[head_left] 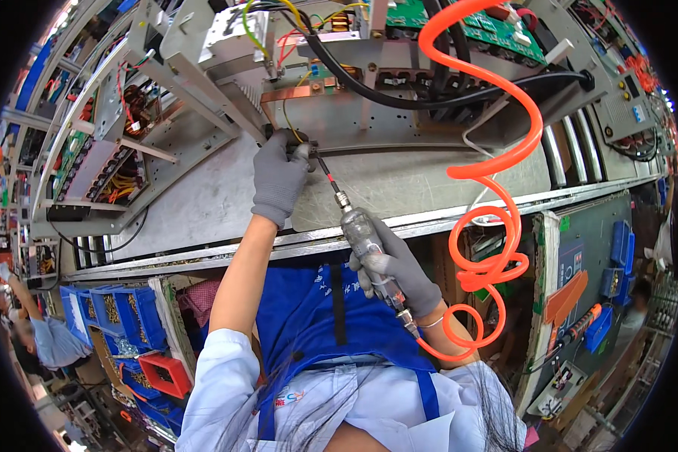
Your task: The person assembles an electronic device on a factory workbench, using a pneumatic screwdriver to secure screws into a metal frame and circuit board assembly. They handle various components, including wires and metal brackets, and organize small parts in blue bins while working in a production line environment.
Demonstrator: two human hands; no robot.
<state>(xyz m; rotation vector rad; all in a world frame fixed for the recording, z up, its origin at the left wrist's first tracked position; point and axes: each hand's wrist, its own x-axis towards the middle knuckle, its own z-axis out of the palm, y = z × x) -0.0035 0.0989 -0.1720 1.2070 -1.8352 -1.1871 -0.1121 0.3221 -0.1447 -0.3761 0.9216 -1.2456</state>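
My right hand [403, 267], in a grey glove, is wrapped round the body of an air screwdriver [363, 235]. Its long bit [328, 175] points up and to the left, at the lower edge of an open metal chassis [414, 135]. Beside the bit's tip is my gloved left hand [280, 175], its fingers closed at the chassis edge near the end of a yellow wire [291, 124]. What those fingers pinch is hidden. A coiled orange air hose [478, 275] joins the tool's rear end and loops up on the right.
A second open chassis [120, 151] with wiring stands to the left on the metal bench [196, 211]. Rollers [572, 147] lie at right. Below left are blue bins [120, 313] of small hardware and a red bin [164, 375]. Another person [56, 339] is at far left.
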